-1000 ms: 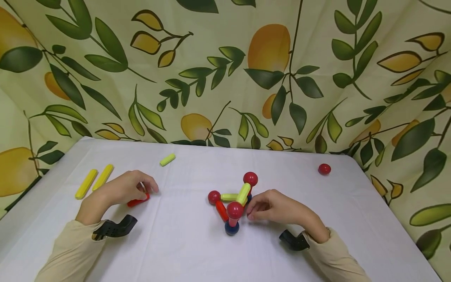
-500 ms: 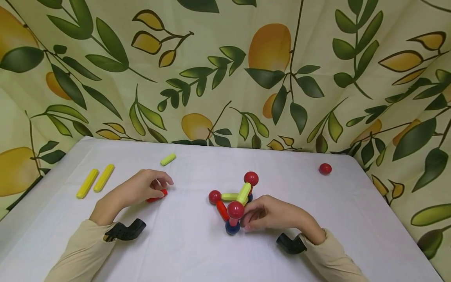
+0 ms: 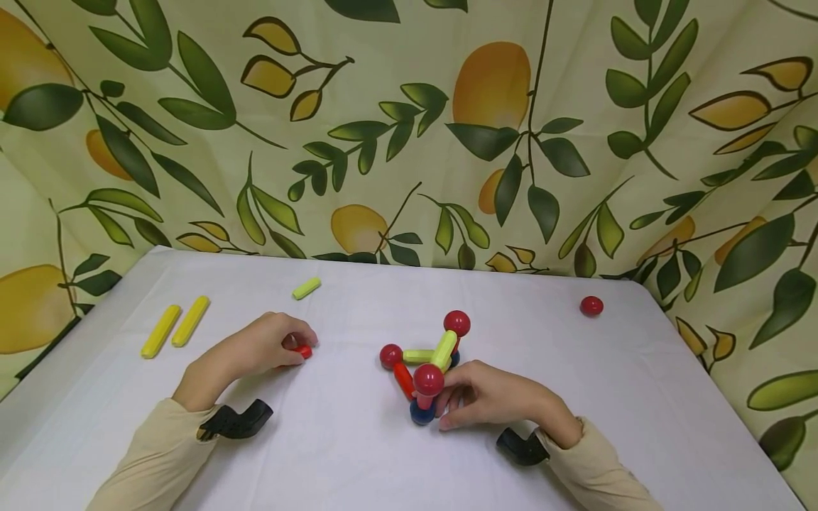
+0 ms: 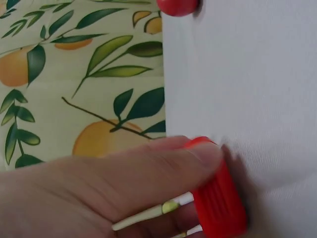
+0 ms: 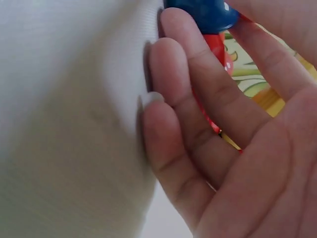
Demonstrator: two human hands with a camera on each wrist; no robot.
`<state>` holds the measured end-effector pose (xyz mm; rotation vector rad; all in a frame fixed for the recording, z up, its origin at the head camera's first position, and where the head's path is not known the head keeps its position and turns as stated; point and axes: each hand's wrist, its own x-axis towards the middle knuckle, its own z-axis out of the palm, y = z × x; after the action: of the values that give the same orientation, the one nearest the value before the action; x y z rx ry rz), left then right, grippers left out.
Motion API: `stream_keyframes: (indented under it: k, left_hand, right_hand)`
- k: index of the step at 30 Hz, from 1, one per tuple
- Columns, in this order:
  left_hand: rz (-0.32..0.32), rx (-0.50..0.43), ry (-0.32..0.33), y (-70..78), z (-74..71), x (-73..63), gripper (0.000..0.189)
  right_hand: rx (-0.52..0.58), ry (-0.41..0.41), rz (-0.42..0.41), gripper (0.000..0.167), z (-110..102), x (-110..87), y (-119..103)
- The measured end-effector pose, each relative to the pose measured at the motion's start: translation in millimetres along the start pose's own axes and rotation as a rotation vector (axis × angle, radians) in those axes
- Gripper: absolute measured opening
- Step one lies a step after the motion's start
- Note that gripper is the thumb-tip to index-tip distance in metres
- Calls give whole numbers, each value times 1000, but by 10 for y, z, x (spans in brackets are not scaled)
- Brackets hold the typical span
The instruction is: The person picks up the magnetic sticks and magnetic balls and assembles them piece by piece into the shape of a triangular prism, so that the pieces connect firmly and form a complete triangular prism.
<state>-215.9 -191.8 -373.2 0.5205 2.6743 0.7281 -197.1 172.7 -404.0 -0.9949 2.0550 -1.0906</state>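
Note:
My left hand [image 3: 265,348] pinches a short red magnetic rod [image 4: 220,206] between thumb and fingers, low over the white tabletop. To its right stands a model of magnetic rods and balls, with a large red ball [image 3: 429,380] topping its front upright and a navy blue ball [image 3: 422,412] at the foot. Light green rods [image 3: 445,349] and a red rod [image 3: 403,381] link it to other balls. My right hand [image 3: 501,394] holds the model at the blue ball from the right, its outer fingertips [image 5: 163,119] against the tablecloth. The model hides part of those fingers in the head view.
Two long yellow rods [image 3: 160,331] lie side by side at the left. A short light green rod [image 3: 307,288] is near the back edge, and a loose red ball [image 3: 591,306] sits at the back right. A fruit-patterned curtain [image 3: 383,142] hangs behind the table.
My left hand has carried the red rod rightward across the table. My right hand has moved slightly left and nearer, closing in on the blue ball. The model has stayed in place.

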Motion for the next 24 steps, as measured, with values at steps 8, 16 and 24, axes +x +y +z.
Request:
stream_keyframes:
  k: [8,16,24]
  left_hand:
    - [246,-182,193,95,189,97,24]
    - [368,-346,303,368,342,77,30]
    - [416,-369,382,488,434,83,32]
  right_hand:
    - [-8,64,-51,20,70,62,50]
    - [-28,86,-20,19,102,93,33]
    - [-31,120,-16,22,120,111,56]
